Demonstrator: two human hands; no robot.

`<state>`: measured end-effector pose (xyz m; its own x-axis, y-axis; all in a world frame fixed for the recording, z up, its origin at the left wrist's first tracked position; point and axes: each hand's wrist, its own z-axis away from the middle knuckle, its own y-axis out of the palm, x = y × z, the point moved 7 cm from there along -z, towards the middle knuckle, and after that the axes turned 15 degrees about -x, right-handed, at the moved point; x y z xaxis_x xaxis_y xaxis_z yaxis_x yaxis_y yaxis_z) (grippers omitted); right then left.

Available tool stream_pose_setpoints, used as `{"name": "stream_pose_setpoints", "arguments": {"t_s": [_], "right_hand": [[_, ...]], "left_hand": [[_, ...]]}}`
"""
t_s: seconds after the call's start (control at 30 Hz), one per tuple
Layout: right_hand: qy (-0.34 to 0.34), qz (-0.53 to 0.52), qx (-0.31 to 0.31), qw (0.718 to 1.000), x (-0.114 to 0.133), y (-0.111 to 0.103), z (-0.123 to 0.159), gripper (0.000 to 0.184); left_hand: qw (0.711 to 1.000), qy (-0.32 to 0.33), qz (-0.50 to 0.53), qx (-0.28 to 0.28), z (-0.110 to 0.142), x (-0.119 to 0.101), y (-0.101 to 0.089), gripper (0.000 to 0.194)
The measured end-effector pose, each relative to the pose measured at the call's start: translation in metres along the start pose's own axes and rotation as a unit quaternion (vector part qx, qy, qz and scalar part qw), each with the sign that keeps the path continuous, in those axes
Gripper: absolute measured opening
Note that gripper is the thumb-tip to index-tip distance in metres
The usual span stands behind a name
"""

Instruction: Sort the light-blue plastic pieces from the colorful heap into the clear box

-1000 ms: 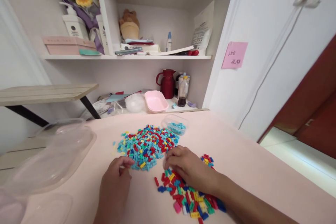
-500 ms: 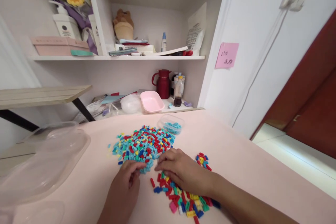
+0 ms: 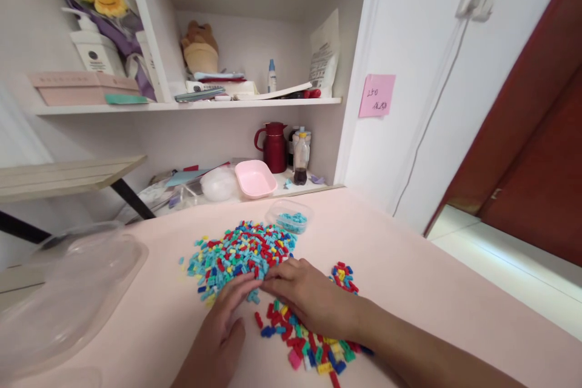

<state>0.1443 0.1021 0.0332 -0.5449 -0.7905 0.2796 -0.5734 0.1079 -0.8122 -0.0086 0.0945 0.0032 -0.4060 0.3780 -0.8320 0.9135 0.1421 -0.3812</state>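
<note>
A big heap of tiny coloured plastic bricks (image 3: 240, 251) lies on the pale pink table (image 3: 409, 267). My left hand (image 3: 222, 327) reaches into its near edge with fingers stretched forward, fingertips on the bricks. My right hand (image 3: 309, 297) lies palm down beside it, fingers together, touching the heap's near right edge. Under and behind my right wrist spreads a second patch of mixed bricks (image 3: 309, 342). A small cluster of red and blue bricks (image 3: 343, 276) sits just right of that hand.
A small clear tub of teal bricks (image 3: 291, 218) stands behind the heap. Clear plastic lids (image 3: 68, 285) lie at the left. Beyond the table are a pink dish (image 3: 254, 179), a red jug (image 3: 274, 147), a bottle (image 3: 300, 157) and shelves.
My left hand has slid forward and right, from curled near the heap to stretched into its edge. My right hand has shifted left to meet it. The view has panned right.
</note>
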Motion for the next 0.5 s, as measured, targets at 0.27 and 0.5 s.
{"name": "stream_pose_setpoints", "arguments": {"t_s": [0.27, 0.5], "right_hand": [[0.065, -0.022, -0.058, 0.996, -0.015, -0.006, -0.003, 0.041], [0.206, -0.055, -0.103, 0.972, -0.058, -0.046, -0.003, 0.035]], "left_hand": [[0.978, 0.030, -0.141, -0.150, -0.007, -0.013, -0.032, 0.029], [0.979, 0.032, -0.197, -0.036, -0.003, -0.010, -0.012, 0.031]]}}
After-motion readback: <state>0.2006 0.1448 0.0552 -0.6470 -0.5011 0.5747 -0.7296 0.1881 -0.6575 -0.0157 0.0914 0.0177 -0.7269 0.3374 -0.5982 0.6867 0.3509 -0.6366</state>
